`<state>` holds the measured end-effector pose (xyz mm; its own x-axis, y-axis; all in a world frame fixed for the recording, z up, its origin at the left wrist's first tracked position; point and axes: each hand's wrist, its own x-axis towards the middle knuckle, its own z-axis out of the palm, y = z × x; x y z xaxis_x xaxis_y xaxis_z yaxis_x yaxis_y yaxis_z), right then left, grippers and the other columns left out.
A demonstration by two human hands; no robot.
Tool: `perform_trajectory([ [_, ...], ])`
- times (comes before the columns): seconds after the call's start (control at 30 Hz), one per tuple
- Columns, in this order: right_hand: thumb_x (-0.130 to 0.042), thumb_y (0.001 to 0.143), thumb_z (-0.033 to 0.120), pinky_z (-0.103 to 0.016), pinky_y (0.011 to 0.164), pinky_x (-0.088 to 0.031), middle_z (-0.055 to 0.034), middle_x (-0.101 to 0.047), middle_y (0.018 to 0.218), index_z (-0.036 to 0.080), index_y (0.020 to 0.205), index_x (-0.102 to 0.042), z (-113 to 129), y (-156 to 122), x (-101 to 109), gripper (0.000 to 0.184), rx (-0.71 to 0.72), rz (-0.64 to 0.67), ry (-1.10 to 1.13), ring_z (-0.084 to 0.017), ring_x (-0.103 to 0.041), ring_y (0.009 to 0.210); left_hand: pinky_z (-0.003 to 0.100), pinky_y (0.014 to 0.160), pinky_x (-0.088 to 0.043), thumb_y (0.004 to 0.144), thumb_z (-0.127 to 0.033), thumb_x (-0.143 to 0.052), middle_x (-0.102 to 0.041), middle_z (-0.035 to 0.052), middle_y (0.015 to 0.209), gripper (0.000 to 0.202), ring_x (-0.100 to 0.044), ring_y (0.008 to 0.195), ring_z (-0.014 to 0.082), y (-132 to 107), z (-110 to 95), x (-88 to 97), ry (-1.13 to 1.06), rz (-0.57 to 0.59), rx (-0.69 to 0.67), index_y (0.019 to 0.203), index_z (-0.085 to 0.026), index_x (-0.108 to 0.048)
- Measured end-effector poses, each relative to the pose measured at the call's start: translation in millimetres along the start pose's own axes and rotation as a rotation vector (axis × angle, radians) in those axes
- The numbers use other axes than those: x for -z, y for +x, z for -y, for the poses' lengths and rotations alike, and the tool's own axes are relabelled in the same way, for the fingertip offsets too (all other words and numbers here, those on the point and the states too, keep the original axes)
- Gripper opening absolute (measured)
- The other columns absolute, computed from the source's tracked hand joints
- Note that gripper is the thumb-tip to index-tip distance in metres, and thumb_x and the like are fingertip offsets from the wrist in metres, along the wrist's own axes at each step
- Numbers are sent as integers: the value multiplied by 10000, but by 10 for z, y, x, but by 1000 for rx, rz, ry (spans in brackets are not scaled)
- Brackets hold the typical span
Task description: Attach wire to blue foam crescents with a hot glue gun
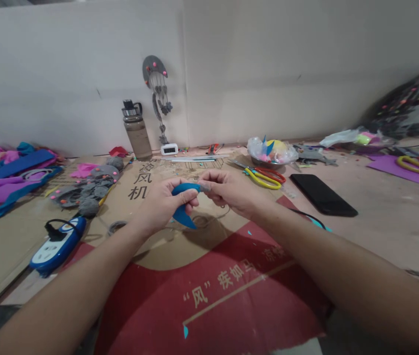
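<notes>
Below you spreads a large red-and-brown printed cardboard sheet (pixel 150 296); at your far left lies a heap of blue, purple and pink cloth-like pieces (pixel 17 190); near the back wall a tall translucent brown bottle with a black lid (pixel 136 137) stands upright; a blue-and-white power strip (pixel 59 246) lies to your left, a flat black phone (pixel 323 195) to your right; your left hand (pixel 167 202) holds a blue, crescent-shaped, flat piece (pixel 184 217) between thumb and fingers, above the cardboard; your right hand (pixel 227 190) is narrowed to a pinch on a small grey bit (pixel 205 186) at the crescent's upper end, though you cannot tell whether the two are joined; yellow-handled scissors (pixel 263 179) lie beyond that hand; a tiny cyan scrap (pixel 185 331) rests on the red area nearest you.
</notes>
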<state>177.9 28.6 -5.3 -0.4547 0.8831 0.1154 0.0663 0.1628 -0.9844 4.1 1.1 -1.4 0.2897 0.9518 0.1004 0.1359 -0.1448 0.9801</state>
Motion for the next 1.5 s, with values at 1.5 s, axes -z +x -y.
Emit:
perform_trajectory([
  [1.5, -434, 858, 260, -216, 539, -352, 39, -543, 633, 188, 753, -583, -73, -30, -146, 195, 192, 8, -244, -76, -432, 537, 189, 485, -442, 717, -355, -656, -624, 17, 686, 223, -533, 520, 79, 9, -16, -23, -49, -148, 14, 757, -146, -591],
])
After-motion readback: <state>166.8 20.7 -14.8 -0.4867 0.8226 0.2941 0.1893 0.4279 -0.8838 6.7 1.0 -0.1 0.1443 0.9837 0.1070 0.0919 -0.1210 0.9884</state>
